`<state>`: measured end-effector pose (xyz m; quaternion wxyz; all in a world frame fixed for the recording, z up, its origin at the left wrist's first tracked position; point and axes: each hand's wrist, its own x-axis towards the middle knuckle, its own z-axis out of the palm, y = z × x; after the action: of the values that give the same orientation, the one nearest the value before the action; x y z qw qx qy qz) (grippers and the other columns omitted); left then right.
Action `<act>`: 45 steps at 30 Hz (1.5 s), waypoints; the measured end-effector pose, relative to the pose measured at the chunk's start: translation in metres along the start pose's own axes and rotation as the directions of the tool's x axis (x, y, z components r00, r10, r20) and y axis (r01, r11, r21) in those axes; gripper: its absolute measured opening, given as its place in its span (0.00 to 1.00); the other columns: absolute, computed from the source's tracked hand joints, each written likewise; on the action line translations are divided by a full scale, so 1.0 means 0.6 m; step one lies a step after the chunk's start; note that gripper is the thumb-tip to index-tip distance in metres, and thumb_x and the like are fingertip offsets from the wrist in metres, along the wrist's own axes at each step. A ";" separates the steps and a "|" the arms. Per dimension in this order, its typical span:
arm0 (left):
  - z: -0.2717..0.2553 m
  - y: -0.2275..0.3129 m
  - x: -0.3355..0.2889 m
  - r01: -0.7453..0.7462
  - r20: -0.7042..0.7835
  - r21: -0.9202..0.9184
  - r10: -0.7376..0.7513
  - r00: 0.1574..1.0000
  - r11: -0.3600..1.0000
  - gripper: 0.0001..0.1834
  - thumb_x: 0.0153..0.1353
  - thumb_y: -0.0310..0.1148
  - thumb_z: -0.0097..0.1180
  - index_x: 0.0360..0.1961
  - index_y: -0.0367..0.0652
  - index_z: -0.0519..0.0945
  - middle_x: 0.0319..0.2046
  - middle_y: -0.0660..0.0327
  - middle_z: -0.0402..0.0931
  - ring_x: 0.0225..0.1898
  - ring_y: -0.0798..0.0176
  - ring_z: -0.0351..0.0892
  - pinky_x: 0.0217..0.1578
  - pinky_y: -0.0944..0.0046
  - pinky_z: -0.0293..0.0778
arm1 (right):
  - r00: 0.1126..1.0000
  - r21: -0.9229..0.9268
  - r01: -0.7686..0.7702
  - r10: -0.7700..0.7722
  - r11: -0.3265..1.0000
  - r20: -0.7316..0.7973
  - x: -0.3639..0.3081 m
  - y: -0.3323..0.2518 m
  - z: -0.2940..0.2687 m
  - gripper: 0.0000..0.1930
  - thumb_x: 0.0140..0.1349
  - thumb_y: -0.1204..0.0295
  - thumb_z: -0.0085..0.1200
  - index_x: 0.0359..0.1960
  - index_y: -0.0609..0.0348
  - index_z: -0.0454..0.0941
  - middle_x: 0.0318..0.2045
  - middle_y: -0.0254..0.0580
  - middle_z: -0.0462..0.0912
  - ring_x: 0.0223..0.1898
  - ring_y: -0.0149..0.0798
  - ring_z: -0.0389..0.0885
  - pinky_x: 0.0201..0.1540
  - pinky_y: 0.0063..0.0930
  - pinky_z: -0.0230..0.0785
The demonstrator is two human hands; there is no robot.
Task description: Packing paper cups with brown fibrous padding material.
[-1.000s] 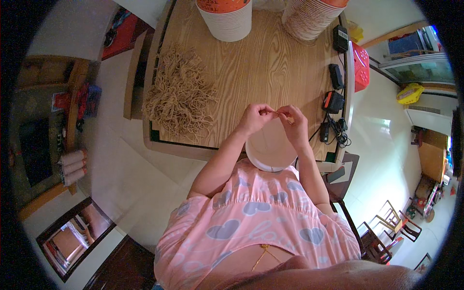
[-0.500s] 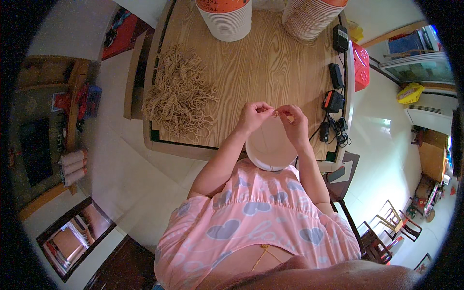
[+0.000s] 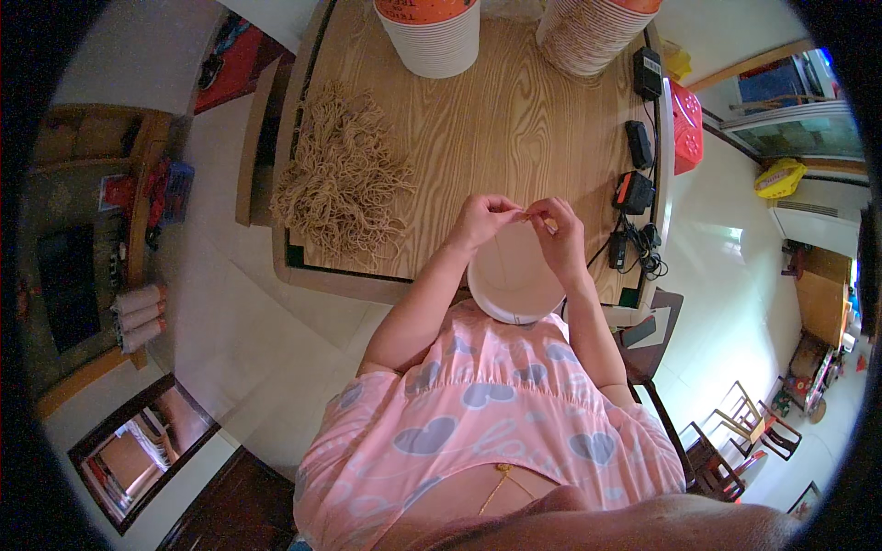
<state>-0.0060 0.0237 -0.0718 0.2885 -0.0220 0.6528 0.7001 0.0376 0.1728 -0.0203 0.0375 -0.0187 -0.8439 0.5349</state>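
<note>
A white paper bucket [image 3: 516, 275] leans at the table's near edge against my body, its open mouth facing up toward me. At its far rim my left hand [image 3: 487, 221] and my right hand [image 3: 560, 235] meet, fingertips pinched close together. Between them is a small bit of tan cord, partly covered by the fingers. A thin line of cord runs down across the bucket's inside. To the left lies a loose heap of tan cords [image 3: 344, 179].
A stack of white buckets with orange rims [image 3: 432, 44] stands at the back of the wooden table [image 3: 478, 129]. Another stack with cords on it [image 3: 588, 41] is at the back right. Black adapters and cables [image 3: 634, 193] line the right edge, beside a red plastic stool [image 3: 686, 127].
The fingers of my right hand have shifted slightly at the cord and curl closer. The bucket and my left hand stay nearly where they were.
</note>
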 end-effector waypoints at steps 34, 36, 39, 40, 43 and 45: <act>-0.002 0.015 -0.005 0.042 0.057 0.049 -0.045 0.997 0.998 0.06 0.55 0.28 0.56 0.32 0.37 0.80 0.29 0.64 0.78 0.33 0.71 0.74 0.37 0.71 0.70 | 0.996 -0.043 -0.090 0.091 0.995 0.016 0.001 -0.001 -0.009 0.04 0.51 0.78 0.56 0.29 0.62 0.75 0.26 0.38 0.76 0.29 0.32 0.72 0.34 0.24 0.66; -0.001 0.019 -0.006 0.052 0.053 0.013 -0.053 0.997 0.999 0.07 0.55 0.29 0.56 0.32 0.37 0.80 0.29 0.64 0.78 0.33 0.71 0.75 0.37 0.71 0.70 | 0.994 -0.040 -0.104 0.105 0.994 0.034 0.001 0.006 -0.008 0.04 0.52 0.79 0.55 0.30 0.63 0.75 0.27 0.37 0.76 0.30 0.29 0.72 0.35 0.21 0.66; -0.002 0.010 -0.002 0.073 0.066 -0.120 -0.065 0.996 0.990 0.07 0.55 0.29 0.55 0.33 0.37 0.80 0.30 0.64 0.78 0.33 0.71 0.75 0.37 0.71 0.70 | 0.996 -0.004 -0.089 0.089 0.996 0.021 0.002 0.006 -0.007 0.03 0.52 0.80 0.54 0.29 0.62 0.74 0.27 0.36 0.76 0.30 0.29 0.73 0.35 0.21 0.66; -0.003 0.011 -0.002 0.073 0.065 -0.120 -0.066 0.996 0.990 0.07 0.55 0.29 0.55 0.33 0.37 0.80 0.30 0.64 0.78 0.33 0.71 0.75 0.37 0.71 0.70 | 0.997 0.000 -0.068 0.068 0.998 0.026 0.002 0.003 -0.008 0.03 0.52 0.80 0.54 0.29 0.62 0.74 0.27 0.37 0.76 0.30 0.29 0.73 0.35 0.21 0.66; -0.006 0.011 -0.002 0.069 0.091 -0.058 -0.064 0.994 0.996 0.07 0.56 0.29 0.54 0.34 0.37 0.80 0.31 0.63 0.78 0.34 0.71 0.75 0.38 0.71 0.70 | 0.999 -0.005 -0.040 0.040 0.999 0.031 0.003 -0.002 -0.008 0.03 0.52 0.80 0.54 0.29 0.62 0.74 0.27 0.37 0.77 0.31 0.29 0.73 0.36 0.21 0.66; -0.006 0.006 0.001 0.059 0.091 -0.031 -0.056 0.994 0.998 0.07 0.56 0.29 0.54 0.34 0.37 0.80 0.31 0.63 0.78 0.34 0.71 0.75 0.38 0.72 0.70 | 0.999 -0.015 -0.033 0.034 0.999 0.031 0.004 -0.004 -0.007 0.03 0.52 0.80 0.54 0.29 0.62 0.74 0.27 0.36 0.77 0.31 0.29 0.73 0.36 0.20 0.66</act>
<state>-0.0094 0.0205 -0.0694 0.3373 -0.0140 0.6264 0.7026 0.0357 0.1759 -0.0163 0.0152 -0.0247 -0.8477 0.5297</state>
